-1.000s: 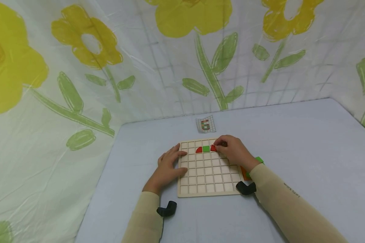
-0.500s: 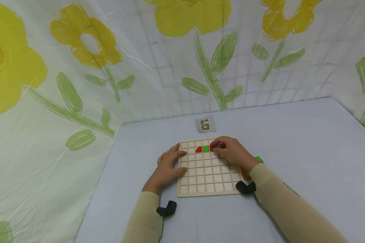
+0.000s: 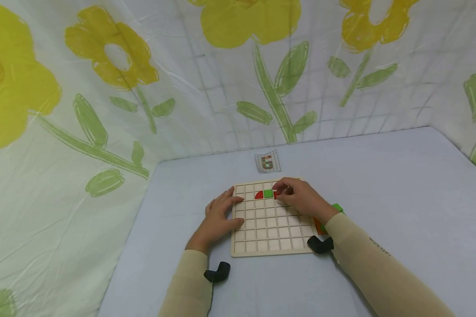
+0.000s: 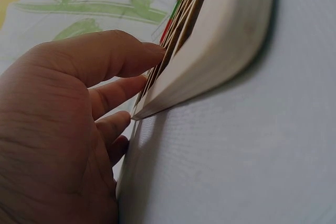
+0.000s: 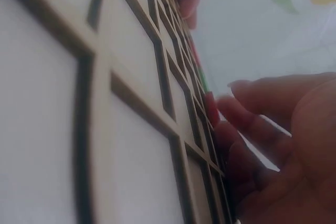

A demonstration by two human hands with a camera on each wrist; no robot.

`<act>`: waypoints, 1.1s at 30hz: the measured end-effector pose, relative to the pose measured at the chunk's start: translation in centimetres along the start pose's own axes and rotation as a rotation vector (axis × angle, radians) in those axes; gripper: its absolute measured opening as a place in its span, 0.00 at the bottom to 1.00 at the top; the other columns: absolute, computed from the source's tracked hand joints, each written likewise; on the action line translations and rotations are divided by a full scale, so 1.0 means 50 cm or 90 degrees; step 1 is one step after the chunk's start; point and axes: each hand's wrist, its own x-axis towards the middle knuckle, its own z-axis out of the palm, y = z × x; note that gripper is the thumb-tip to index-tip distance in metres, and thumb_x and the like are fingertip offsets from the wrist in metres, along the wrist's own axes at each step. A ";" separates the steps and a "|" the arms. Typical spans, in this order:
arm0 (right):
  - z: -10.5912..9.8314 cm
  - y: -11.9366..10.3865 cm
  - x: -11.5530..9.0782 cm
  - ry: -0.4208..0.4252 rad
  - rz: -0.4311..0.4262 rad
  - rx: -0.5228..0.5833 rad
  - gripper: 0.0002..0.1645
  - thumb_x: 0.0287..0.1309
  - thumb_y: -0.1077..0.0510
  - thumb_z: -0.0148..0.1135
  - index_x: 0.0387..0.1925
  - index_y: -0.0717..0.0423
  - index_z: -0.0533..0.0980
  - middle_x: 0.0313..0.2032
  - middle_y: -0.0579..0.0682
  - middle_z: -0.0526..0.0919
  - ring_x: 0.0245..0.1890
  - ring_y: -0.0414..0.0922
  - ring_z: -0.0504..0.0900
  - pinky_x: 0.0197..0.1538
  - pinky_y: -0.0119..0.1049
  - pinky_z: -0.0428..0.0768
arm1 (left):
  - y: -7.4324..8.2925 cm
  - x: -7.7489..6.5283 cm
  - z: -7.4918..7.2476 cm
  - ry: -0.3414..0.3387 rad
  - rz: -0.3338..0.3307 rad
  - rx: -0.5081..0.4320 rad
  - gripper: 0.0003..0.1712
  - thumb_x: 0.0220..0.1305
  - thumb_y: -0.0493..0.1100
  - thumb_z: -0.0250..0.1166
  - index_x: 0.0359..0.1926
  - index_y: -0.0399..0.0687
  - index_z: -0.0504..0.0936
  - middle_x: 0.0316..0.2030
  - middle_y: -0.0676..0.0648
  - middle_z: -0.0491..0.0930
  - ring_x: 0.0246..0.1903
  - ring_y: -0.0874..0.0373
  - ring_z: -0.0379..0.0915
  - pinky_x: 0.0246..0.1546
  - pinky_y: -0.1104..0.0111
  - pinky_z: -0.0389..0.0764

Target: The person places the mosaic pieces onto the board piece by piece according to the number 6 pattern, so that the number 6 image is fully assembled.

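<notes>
A wooden grid board (image 3: 267, 221) lies flat in the head view. In an upper row sit a red quarter-round tile (image 3: 259, 195) and a green square tile (image 3: 268, 193) side by side. My right hand (image 3: 300, 194) is at a second red tile (image 3: 275, 194) just right of the green one, mostly covered by the fingers. In the right wrist view this red tile (image 5: 211, 108) stands slightly proud of the board, with fingertips against it. My left hand (image 3: 220, 215) rests on the board's left edge, fingers spread, thumb on top of the rim (image 4: 210, 61).
Beyond the board lies a small gridded pattern card (image 3: 267, 162) with a coloured figure. Green blocks (image 3: 337, 208) and an orange piece (image 3: 319, 226) sit at the board's right side, partly behind my right wrist. A flower-print curtain (image 3: 206, 110) hangs behind the table.
My right hand has shifted slightly left, bringing the second red tile from a tilted position up against the green square. The left hand has stayed in place.
</notes>
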 end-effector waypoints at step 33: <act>0.002 0.004 -0.002 -0.016 0.008 -0.001 0.13 0.76 0.55 0.69 0.56 0.53 0.85 0.43 0.45 0.86 0.45 0.47 0.82 0.52 0.47 0.80 | 0.002 0.000 0.000 0.005 0.005 -0.015 0.35 0.61 0.50 0.75 0.70 0.57 0.81 0.85 0.53 0.53 0.84 0.50 0.44 0.78 0.45 0.35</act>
